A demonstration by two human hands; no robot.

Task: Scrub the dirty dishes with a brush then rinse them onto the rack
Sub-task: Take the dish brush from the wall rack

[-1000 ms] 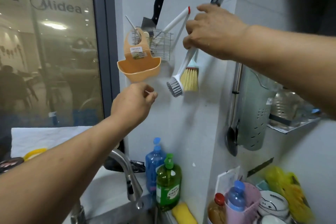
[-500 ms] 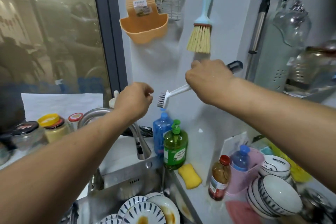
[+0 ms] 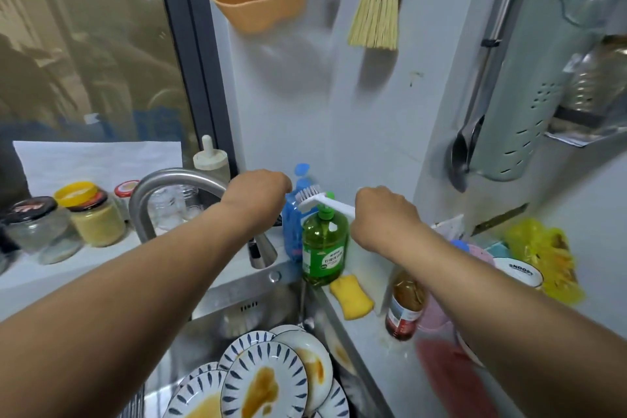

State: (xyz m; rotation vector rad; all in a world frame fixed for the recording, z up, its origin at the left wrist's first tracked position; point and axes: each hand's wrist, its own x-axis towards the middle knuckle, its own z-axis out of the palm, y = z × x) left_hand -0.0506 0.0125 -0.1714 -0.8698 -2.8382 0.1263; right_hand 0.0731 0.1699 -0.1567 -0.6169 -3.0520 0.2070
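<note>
Grey bench [image 3: 383, 346] runs along the right wall; steel sink [image 3: 237, 302] at its left edge, window behind. Tap [image 3: 169, 187] arches over the sink. We see stained blue-striped plates [image 3: 268, 387] stacked in the sink's near right corner. Green soap bottle [image 3: 324, 244] and yellow sponge [image 3: 351, 295] sit at the bench's far left corner. Right hand [image 3: 383, 214] grips the white brush [image 3: 322, 202] by its handle; long axis roughly horizontal, head pointing left, bristles up, above the soap bottle. Left hand [image 3: 258, 192] hovers loosely curled beside the bristles, holding nothing.
</note>
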